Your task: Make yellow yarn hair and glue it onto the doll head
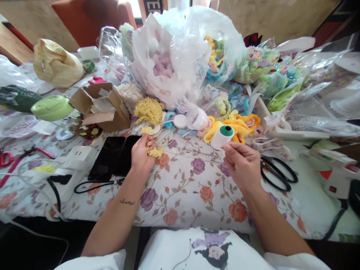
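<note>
On the table point(182, 187), phones point(106, 157) lie left and scissors point(273, 170) right, the thread spool point(221, 139) between them; a plastic bag point(182, 56) stands far behind.

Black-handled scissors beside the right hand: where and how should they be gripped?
Probably by the handle loops, coming from the right: they lie flat, loops pointing right and toward the near edge, while the right hand hides the blade end.

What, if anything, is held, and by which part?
The left hand holds fluffy yellow material, the gripped part hidden inside its grasp. The right hand pinches its fingertips together; whether they hold anything cannot be told.
</note>
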{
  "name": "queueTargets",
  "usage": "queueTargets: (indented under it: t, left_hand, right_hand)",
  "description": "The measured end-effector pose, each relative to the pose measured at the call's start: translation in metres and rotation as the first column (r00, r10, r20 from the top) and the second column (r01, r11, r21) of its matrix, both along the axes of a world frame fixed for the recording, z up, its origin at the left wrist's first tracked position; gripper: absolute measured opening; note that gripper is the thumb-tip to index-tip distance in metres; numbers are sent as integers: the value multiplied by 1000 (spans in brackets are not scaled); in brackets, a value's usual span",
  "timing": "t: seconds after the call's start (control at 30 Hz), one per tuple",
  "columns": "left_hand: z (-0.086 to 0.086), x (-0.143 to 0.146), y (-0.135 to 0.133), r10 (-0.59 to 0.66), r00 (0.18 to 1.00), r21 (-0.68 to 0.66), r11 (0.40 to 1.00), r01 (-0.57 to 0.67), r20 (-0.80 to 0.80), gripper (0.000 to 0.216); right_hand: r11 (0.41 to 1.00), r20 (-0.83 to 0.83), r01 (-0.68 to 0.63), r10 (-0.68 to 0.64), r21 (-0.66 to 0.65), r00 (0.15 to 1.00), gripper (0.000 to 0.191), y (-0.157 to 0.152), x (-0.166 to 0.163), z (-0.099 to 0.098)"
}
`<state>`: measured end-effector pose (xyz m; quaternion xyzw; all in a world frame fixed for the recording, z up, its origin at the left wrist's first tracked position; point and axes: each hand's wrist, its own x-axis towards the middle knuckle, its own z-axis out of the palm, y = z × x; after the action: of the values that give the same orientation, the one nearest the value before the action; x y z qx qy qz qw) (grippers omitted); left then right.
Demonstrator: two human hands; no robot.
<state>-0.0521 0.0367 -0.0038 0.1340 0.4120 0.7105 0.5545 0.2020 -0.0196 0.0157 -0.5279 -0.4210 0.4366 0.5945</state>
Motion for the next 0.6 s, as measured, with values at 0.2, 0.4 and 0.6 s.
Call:
queueTargets:
  t: [0.2,0.4,0.6]
  left_hand:
    - [14,11,-13,-183,974,80,978,195,-133,16]
    - [25,26,-36,-597,771,-18,793,609,-220,13]
    - [26,26,-47,-835,517,3,526,850,-189,21]
  right_hand:
    - [975,628,-201,97,97,772,17,5,0,-6]
    - [895,684,-296,-15,334,729,26,-3,-13,-6]
    - [902,438,-404,305,153,846,37,-9,-30,-4]
